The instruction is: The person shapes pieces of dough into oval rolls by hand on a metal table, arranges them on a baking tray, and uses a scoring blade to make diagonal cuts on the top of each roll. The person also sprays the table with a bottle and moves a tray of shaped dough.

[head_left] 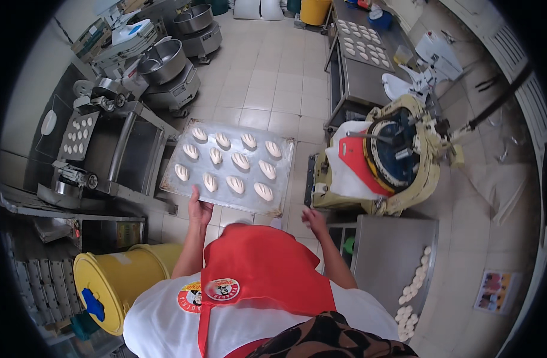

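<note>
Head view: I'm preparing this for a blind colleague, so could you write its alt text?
A person in a red apron holds a metal tray of twelve scored dough pieces by its near edge in the left hand; the right hand is empty. Beyond are steel-bowl mixers at upper left; a cream-coloured machine stands at right.

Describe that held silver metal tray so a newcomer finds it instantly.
Find the red cloth apron at bottom centre. Beyond it, the left hand grips the rectangular silver metal tray of scored, pale oval dough pieces. Unlike the other loaded trays, this one is held.
</note>
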Motion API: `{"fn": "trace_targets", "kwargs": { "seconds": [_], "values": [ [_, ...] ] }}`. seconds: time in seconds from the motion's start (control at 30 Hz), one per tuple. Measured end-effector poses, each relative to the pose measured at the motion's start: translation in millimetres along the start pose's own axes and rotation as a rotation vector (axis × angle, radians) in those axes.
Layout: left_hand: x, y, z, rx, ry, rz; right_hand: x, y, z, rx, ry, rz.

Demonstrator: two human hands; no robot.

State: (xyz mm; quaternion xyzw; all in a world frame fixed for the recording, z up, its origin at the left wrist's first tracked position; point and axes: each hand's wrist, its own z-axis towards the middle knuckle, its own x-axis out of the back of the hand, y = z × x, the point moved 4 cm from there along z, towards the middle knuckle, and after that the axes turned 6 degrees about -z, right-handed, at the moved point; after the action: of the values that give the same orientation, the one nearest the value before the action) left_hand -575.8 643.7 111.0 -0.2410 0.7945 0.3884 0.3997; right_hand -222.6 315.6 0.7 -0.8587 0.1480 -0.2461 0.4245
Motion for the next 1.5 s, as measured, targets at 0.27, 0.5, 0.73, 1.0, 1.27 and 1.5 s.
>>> {"fn": "trace_targets", "kwargs": {
  "seconds": [0.27,0.5,0.73,1.0,1.27,1.5],
  "values": [
    [-110,-15,175,0.011,-0.122,-0.058,-20,-318,177,0.220,-0.299,0.974],
    [-226,-24,361,0.222,-0.286,0.019,40,-400,307,0.294,-0.279,1.059],
    [-384,-23,517,0.344,-1.086,0.509,148,-512,346,0.462,0.001,1.224],
    [-570,-64,740,0.632,-0.775,-0.031,286,-567,484,0.596,0.203,1.228],
    [-683,-92,933,0.695,-0.598,0.472,423,-701,674,0.550,-0.068,1.267],
    [-788,-176,1065,0.482,-0.604,0.139,530,-727,847,0.498,0.182,1.364]
  ]
}}
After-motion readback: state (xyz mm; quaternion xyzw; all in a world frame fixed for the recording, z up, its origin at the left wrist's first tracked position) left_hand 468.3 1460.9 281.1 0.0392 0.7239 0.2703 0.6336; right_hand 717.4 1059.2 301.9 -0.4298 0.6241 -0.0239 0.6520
